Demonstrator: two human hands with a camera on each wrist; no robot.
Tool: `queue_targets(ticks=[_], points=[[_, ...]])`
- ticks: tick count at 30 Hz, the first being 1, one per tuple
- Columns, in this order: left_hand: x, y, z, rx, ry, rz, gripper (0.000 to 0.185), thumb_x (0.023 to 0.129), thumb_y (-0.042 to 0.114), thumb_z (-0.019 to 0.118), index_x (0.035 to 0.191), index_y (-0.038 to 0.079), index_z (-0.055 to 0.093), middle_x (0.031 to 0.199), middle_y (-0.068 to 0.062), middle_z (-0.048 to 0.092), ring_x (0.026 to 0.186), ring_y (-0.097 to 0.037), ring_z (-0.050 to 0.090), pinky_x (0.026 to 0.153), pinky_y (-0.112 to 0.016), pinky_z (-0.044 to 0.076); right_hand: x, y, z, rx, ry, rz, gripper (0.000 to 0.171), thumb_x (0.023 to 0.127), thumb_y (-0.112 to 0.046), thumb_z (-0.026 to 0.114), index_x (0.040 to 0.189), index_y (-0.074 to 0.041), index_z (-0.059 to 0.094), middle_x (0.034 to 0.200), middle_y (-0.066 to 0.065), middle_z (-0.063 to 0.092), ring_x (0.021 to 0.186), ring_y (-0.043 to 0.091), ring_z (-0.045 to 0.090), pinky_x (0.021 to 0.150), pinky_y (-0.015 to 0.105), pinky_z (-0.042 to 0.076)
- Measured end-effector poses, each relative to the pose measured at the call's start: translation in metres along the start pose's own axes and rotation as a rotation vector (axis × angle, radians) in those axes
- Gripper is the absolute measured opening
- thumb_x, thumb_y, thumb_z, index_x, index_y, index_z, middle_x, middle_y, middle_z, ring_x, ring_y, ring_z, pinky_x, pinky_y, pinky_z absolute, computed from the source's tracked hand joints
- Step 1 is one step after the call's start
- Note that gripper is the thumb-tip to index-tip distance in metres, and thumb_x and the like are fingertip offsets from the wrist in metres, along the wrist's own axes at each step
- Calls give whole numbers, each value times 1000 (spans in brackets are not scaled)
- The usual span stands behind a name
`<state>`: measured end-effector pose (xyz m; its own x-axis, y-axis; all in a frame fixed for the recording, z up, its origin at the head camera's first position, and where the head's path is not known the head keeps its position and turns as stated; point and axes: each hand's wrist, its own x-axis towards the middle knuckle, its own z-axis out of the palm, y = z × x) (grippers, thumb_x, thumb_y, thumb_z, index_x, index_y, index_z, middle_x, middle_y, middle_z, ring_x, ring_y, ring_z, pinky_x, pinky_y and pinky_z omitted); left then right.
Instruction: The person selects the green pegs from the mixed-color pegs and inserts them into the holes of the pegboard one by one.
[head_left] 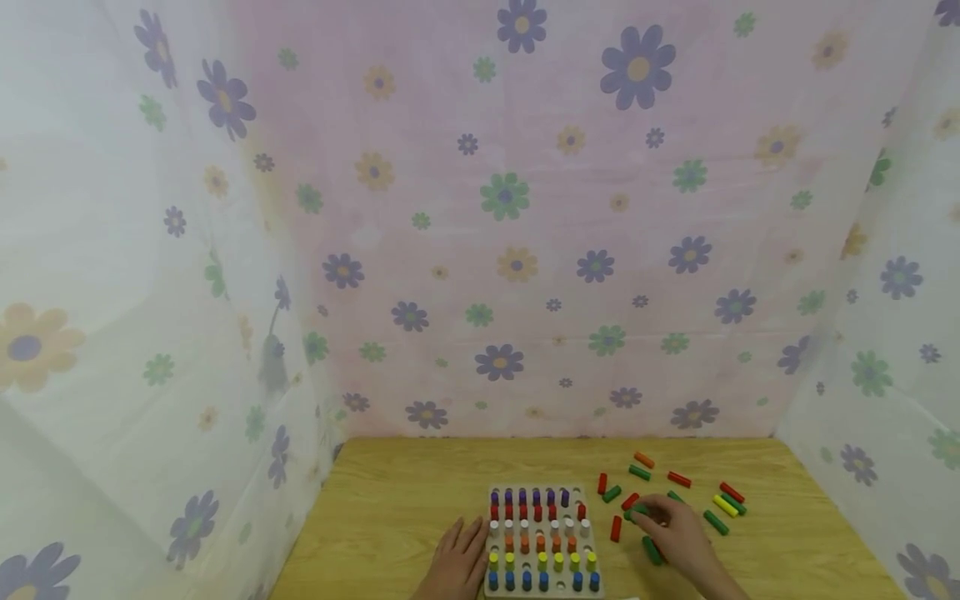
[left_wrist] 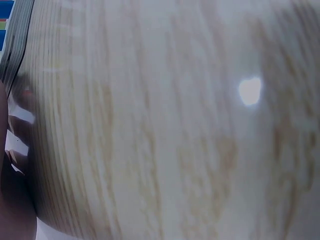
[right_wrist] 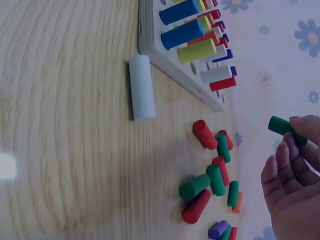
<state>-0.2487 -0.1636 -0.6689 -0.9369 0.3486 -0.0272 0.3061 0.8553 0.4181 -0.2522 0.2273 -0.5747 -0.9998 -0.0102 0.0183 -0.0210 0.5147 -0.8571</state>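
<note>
A wooden pegboard [right_wrist: 175, 68] carries rows of purple, red, white, orange, yellow and blue pegs, with several bare holes among them. Beside its left edge, my left hand [head_left: 457, 560] rests on the table, fingers extended. Only part of that hand [left_wrist: 17, 200] enters the left wrist view, at the left edge. To the right of the board, my right hand [head_left: 681, 537] pinches a green peg [right_wrist: 279, 125] between thumb and fingers. In the right wrist view the peg is raised above the tabletop, one end covered by the fingers.
Loose red pegs [right_wrist: 205, 134], green pegs [right_wrist: 195, 186], an orange peg [head_left: 643, 459] and a yellow peg [head_left: 725, 505] lie scattered right of the board. A white peg [right_wrist: 142, 89] lies near the board's front corner. Flowered sheets [head_left: 517, 308] enclose the table [head_left: 390, 500].
</note>
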Motion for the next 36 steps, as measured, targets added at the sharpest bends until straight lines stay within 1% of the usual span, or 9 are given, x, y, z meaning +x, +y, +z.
queue_targets(ticks=[3,8,13,16,21,23,28,32,36], points=[[-1,-1,-2,-5,-5,-5,63,110,54,31,159,16,41,162,-8,41,150,-44,28,119,-66,28,3,-4,5,13,-18,-46,29,96,-19,74,115,2,72,97,2,73,84,12,67,69,24,57],[0,-2,-3,-17,-4,-10,62,110,53,32,159,16,41,162,-8,41,150,-44,28,118,-67,28,8,-15,13,3,-23,-60,26,95,-17,75,114,0,72,98,1,72,84,11,65,68,24,57],[-1,-1,-3,-14,-14,-9,62,110,52,32,160,15,40,162,-8,40,151,-44,27,119,-67,26,12,-26,21,-9,-5,-70,20,93,-14,77,110,-4,75,93,-1,71,81,11,65,67,24,56],[-1,0,-5,-16,-10,-13,63,110,53,31,160,16,40,162,-8,40,150,-44,27,119,-67,26,15,-32,28,8,-3,-73,18,92,-15,78,107,-6,75,91,-2,71,81,11,66,68,23,57],[-2,2,-8,-22,10,-11,62,110,53,32,159,16,42,161,-9,42,149,-45,29,117,-68,29,22,-40,39,68,-48,-118,20,93,-15,77,107,-1,74,93,2,72,82,14,67,68,24,58],[-2,2,-8,-18,5,-12,62,110,54,31,159,17,41,162,-8,41,150,-45,28,118,-68,29,24,-42,43,90,-68,-136,22,93,-14,76,108,1,73,94,4,72,83,15,67,68,24,58],[-3,1,-8,-16,-5,-5,63,110,54,30,159,17,41,162,-8,41,150,-44,28,118,-68,29,30,-48,52,112,-88,-151,19,94,-14,76,106,0,73,95,4,73,85,15,68,71,23,59],[-2,1,-6,-21,-5,5,63,110,53,31,159,16,41,162,-9,41,150,-45,28,117,-68,29,33,-52,58,113,-80,-161,17,94,-11,75,106,1,73,91,4,71,81,17,66,67,24,58],[1,-2,-1,2,-25,-8,65,109,56,29,159,16,41,162,-7,41,150,-43,28,119,-66,29,35,-54,65,123,-100,-145,16,93,-10,76,104,1,73,87,6,69,77,23,64,59,26,56]])
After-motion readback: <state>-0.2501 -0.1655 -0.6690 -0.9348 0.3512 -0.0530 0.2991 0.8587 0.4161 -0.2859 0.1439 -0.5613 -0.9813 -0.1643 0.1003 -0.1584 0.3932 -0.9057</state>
